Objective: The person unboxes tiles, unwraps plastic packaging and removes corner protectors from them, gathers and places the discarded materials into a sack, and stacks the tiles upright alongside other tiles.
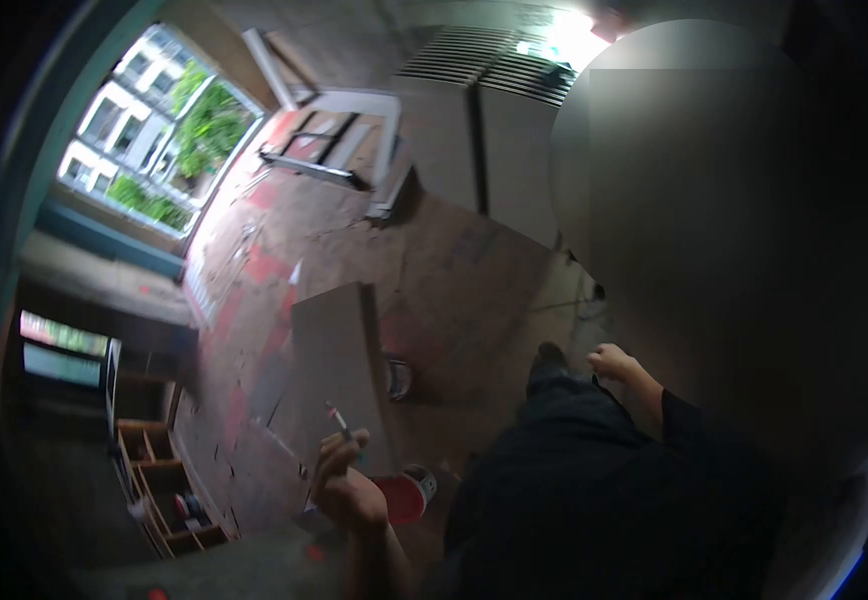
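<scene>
Left hand [349, 492]: fingers bent, nearly closed; a thin stick [340, 419], white with a reddish end, is held at the fingertips, clear of the palm and pointed away. Right hand [611, 361]: fingers curled in near the shoe [549, 358]; whether anything is gripped cannot be told. A red bucket [401, 499] is seen just beside the left wrist; its contents are not made out. A smaller pale container [398, 380] is placed by the edge of a large panel [332, 345]; its contents are likewise unreadable. An open wooden shelf unit [147, 428] is divided into compartments; in one, a round dark-and-red object [188, 507] is contained.
</scene>
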### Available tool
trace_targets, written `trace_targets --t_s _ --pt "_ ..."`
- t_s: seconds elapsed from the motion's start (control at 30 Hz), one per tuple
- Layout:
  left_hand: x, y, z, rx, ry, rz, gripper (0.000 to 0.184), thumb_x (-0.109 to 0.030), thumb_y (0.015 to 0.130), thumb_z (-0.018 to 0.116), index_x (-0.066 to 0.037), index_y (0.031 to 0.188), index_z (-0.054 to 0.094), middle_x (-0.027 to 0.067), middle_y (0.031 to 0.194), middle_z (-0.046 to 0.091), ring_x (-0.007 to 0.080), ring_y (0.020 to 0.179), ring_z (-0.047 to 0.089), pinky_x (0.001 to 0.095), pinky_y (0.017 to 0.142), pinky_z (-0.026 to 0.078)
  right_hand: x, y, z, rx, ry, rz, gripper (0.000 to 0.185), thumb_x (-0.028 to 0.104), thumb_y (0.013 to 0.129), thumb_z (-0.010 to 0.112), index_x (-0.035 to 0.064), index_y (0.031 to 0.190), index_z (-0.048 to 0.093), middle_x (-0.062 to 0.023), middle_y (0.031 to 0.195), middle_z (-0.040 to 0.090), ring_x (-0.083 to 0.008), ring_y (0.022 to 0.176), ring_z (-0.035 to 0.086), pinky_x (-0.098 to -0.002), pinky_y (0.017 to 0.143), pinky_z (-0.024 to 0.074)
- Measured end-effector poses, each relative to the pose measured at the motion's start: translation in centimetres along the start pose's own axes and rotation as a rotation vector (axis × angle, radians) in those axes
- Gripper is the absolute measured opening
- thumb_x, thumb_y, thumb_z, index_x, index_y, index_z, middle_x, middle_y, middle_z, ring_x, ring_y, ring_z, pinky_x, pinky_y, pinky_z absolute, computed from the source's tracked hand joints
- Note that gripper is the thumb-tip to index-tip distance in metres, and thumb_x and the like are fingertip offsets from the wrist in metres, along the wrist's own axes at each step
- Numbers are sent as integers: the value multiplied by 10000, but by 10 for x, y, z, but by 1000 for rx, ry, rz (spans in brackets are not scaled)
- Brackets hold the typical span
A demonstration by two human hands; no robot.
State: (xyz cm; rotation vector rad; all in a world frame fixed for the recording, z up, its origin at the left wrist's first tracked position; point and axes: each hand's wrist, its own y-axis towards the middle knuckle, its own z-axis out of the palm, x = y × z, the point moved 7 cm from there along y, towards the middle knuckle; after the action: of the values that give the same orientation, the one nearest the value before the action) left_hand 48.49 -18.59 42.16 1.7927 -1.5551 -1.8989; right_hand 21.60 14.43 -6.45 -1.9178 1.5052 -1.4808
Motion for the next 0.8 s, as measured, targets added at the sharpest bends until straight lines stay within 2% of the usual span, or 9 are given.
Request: trace_targets --t_s 0.07,0.13,0.23,0.33,0.4,0.47,0.57,0.63,0.8 --pt "56 -39 25 218 397 -127 324 -308 1002 509 -19 958 649 145 874 692 284 789 655 404 730 513 -31 -25 -13 -57 262 198 320 282 814 617 21 987 682 -206 857 675 -329 829 663 -438 714 527" --pt "56 -52 69 331 361 -73 285 -269 994 525 -16 956 650 144 869 691 279 794 656 383 740 513 -71 -6 -29 -155 223 47 330 281 854 595 0 1010 673 -103 812 682 -218 597 613 -358 495 479" --pt "52 -38 149 430 331 -62 187 -183 966 575 -14 958 655 125 891 695 252 815 653 326 767 508 -143 -8 -63 -213 370 188 286 264 850 616 17 984 670 -69 778 662 -206 570 587 -345 471 446" --pt "85 -5 240 361 -97 -537 97 -74 931 604 -24 988 664 84 939 697 168 875 634 296 783 493 -266 56 -81 -92 598 210 190 244 873 588 56 845 606 -31 647 546 -168 503 531 -327 414 384" --pt "107 14 302 436 -145 -630 91 -46 927 596 -24 985 662 85 954 694 155 882 631 284 787 490 -264 31 -143 -110 706 311 135 220 892 550 88 867 562 -29 632 530 -164 480 512 -322 389 364" --pt "123 36 373 495 -214 -726 94 -19 922 588 -24 981 660 87 969 692 142 890 628 272 791 487 -345 73 -174 -202 661 335 170 248 910 546 82 941 572 -52 640 545 -186 503 546 -316 416 404" --pt "106 56 451 472 -465 -907 136 -8 920 602 -41 1050 624 94 998 676 143 899 634 274 803 494 -329 36 -267 -287 795 636 236 245 914 537 52 1029 611 -65 692 584 -190 508 549 -354 469 414" --pt "77 91 483 447 -614 -754 274 -16 914 628 -70 1169 541 101 1020 656 160 919 640 289 798 510 -355 52 -310 -269 774 692 204 243 921 537 87 1044 579 -74 724 595 -191 521 555 -364 456 407" --pt "50 135 488 251 -828 -869 491 -14 915 623 -74 1353 410 112 1018 639 195 1008 622 350 905 473 -314 121 -406 -219 714 556 180 264 905 529 112 997 557 -72 709 586 -190 510 556 -374 443 392"
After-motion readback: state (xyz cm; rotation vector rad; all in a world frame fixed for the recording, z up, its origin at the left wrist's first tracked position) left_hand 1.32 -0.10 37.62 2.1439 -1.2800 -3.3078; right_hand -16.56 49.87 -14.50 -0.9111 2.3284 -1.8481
